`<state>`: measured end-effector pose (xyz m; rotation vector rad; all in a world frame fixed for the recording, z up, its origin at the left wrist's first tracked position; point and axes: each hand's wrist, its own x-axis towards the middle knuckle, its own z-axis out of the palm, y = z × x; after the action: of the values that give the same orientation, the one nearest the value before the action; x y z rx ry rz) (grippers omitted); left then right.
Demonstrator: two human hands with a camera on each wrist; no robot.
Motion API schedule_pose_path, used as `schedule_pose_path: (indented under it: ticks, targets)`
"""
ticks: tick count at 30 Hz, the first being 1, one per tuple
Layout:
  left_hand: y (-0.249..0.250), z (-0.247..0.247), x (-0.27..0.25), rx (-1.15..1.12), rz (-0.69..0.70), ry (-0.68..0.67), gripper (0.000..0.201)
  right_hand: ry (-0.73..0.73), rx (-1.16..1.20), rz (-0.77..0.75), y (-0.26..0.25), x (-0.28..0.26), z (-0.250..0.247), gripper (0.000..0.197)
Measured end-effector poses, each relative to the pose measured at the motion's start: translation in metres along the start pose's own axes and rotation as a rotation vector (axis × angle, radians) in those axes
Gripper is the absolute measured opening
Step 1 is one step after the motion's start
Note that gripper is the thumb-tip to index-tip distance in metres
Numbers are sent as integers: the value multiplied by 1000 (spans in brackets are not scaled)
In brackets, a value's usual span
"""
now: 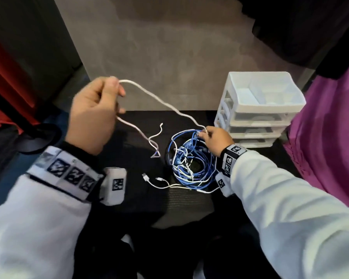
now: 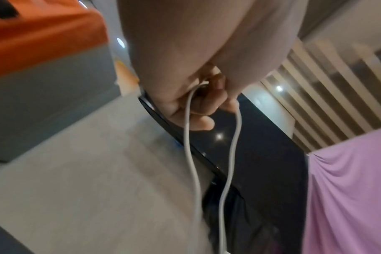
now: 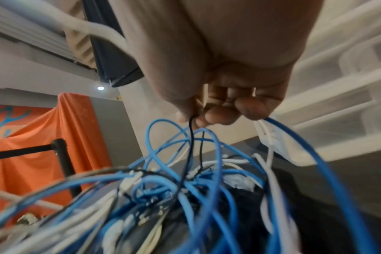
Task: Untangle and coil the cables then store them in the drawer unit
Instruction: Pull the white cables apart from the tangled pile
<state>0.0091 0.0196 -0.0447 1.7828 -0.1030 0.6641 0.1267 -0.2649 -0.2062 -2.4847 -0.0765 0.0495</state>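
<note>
A tangle of blue, white and black cables [image 1: 189,160] lies on the dark mat. My left hand [image 1: 109,97] is raised at the left and pinches a white cable [image 1: 159,99], which arcs over to the tangle; its other strand hangs down toward the mat. The left wrist view shows both strands of the white cable [image 2: 188,137] dropping from my curled fingers [image 2: 202,106]. My right hand [image 1: 208,135] rests on the far edge of the tangle and grips strands of it. In the right wrist view its fingers [image 3: 220,111] curl round a black strand and blue cables [image 3: 207,171].
A white plastic drawer unit [image 1: 256,111] with three drawers stands just right of the tangle, its top tray open. A short white USB cable [image 1: 159,182] lies loose on the mat in front. Purple cloth [image 1: 326,137] hangs at the right, red cloth at the left.
</note>
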Motion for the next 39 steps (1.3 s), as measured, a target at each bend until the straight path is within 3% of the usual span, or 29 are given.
schedule_pose_path:
  ticks: [4, 7, 10, 15, 18, 20, 21, 22, 24, 26, 29, 34, 37, 39]
  targets:
    - [-41, -39, -2, 173, -80, 25, 34, 49, 97, -65, -1, -3, 1, 21]
    - [-82, -54, -11, 315, -215, 73, 35, 128, 99, -90, -14, -4, -8, 26]
    - [-111, -61, -23, 255, -384, 170, 35, 176, 54, -143, -28, -8, -22, 33]
    - [-137, -74, -28, 148, -539, 355, 21, -1, 81, -261, -58, -25, -18, 32]
    - [-147, -87, -24, -20, -723, 457, 15, -154, 215, -287, -78, -39, 5, 11]
    - [-150, -94, -21, -149, -781, 537, 18, -314, 447, -259, -88, -45, 21, 64]
    - [-155, -98, -20, -165, -785, 574, 20, -363, 475, -237, -92, -49, 29, 83]
    - [-159, -101, -20, -154, -791, 583, 22, -385, 454, -228, -94, -52, 37, 90]
    - [-174, -110, -25, -106, -847, 528, 21, -407, 413, -211, -94, -58, 54, 82]
    - [-191, -113, -35, -26, -939, 390, 23, -411, 361, -218, -89, -68, 67, 55]
    - [-207, -104, -52, -25, -1021, 378, 33, -366, 108, -337, -78, -86, 73, 17]
    - [-223, -89, -71, 2, -1052, 223, 47, -245, -381, -716, -62, -118, 90, 15]
    - [-224, -82, -68, 114, -1037, 147, 40, -175, -671, -684, -50, -133, 108, 25]
    - [-218, -82, -66, 347, -973, 81, 50, -110, -714, -651, -45, -136, 116, 29]
